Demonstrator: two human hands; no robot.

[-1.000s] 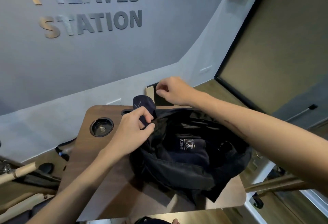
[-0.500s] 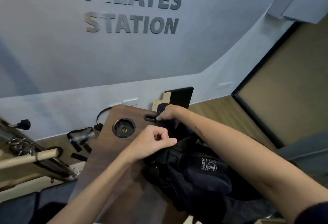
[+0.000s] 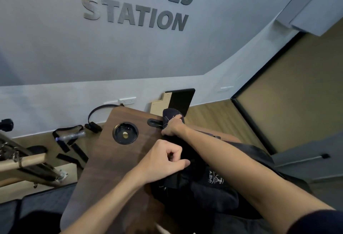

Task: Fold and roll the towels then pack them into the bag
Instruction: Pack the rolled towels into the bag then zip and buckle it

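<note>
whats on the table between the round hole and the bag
Only bare wood of the table: nothing lies between the round hole and the bag in the head view. The left hand hovers just nearer.

Bare dark walnut-brown wooden tabletop (image 3: 115, 159) open along the left and near-left, broken only by a round black grommet hole (image 3: 125, 133) far left of centre. Right half blocked by a black fabric bag (image 3: 204, 189) and both forearms crossing above it. Far edge crowded by a rolled navy towel (image 3: 171, 116) beside a black slot (image 3: 154, 122)
</note>
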